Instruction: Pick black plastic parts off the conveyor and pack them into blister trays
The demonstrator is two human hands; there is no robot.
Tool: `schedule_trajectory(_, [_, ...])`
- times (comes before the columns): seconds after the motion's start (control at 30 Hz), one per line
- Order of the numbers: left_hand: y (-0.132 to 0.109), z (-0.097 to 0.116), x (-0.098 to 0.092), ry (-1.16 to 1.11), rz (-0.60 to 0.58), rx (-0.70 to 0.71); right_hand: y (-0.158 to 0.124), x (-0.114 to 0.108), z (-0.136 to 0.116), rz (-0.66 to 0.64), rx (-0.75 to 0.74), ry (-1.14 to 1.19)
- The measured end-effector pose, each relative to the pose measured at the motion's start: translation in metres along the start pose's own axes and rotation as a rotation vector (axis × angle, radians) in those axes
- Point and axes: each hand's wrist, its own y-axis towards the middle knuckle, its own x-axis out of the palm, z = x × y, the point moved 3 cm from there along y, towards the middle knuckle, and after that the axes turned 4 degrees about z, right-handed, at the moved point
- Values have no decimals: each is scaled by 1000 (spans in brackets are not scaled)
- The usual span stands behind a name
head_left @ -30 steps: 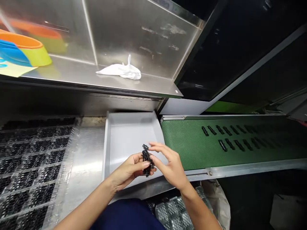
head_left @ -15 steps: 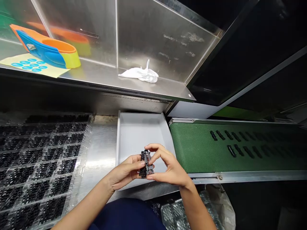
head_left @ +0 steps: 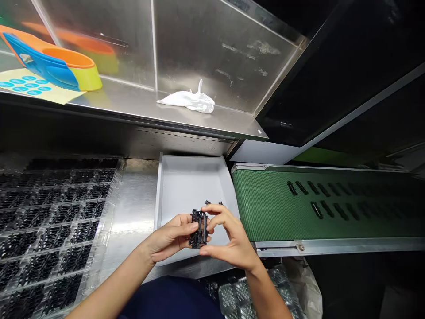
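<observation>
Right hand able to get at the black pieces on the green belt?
Probably yes: the right hand sits beside the green belt, only the grey tray's rim between, but it is gripping the black plastic part.

Light from above fell brightly on the steel shelf (head_left: 133, 105) beyond the fingers (head_left: 226, 210) and flared as white glare on the steel worktop (head_left: 129, 226) to their left. Deep shadow lay to their right, and the wide lens bowed the frame's edges.

Plastic part (head_left: 198, 228): black. Conveyor belt (head_left: 272, 208): green, fine mesh weave, with rows of black clips (head_left: 316, 210). Shallow tray (head_left: 189, 188): pale grey. Cloth (head_left: 189, 103): white.
</observation>
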Motion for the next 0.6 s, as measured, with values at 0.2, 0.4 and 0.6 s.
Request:
schedule_trajectory(0.2, [11,-1,10,-14,-63,-29,-10,-7,14,84,-62,57])
schedule_trajectory(0.4, [29,-6,22,17,-67,-79,-18,-25,20,155,-92,2])
schedule_trajectory(0.6, [52,-12,34,137,-86,-102,-29,-47,29,78,-4,9])
